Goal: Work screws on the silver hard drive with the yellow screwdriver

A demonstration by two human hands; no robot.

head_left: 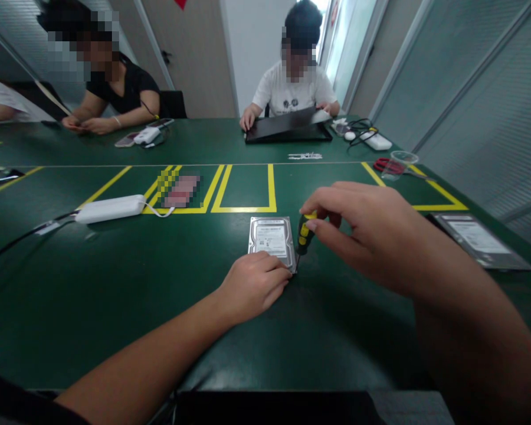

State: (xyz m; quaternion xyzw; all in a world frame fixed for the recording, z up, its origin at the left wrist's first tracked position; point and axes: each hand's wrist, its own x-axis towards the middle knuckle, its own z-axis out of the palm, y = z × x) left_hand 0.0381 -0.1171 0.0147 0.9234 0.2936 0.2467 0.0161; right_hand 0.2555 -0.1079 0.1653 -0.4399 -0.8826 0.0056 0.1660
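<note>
A small silver hard drive (269, 239) with a white label lies flat on the green table in front of me. My left hand (256, 283) rests over its near edge, fingers closed against it and holding it down. My right hand (358, 227) pinches the yellow and black handle of a screwdriver (305, 235), which stands nearly upright. The thin shaft comes down at the drive's near right corner; whether the tip sits in a screw I cannot tell. Part of the drive is hidden under my left hand.
A larger silver drive (480, 239) lies to the right. To the left are a white power strip (110, 208) with cables and a blurred pink phone (183, 190). A clear plastic cup (396, 165) stands by red cable. Across the table, a person handles a black panel (287, 127).
</note>
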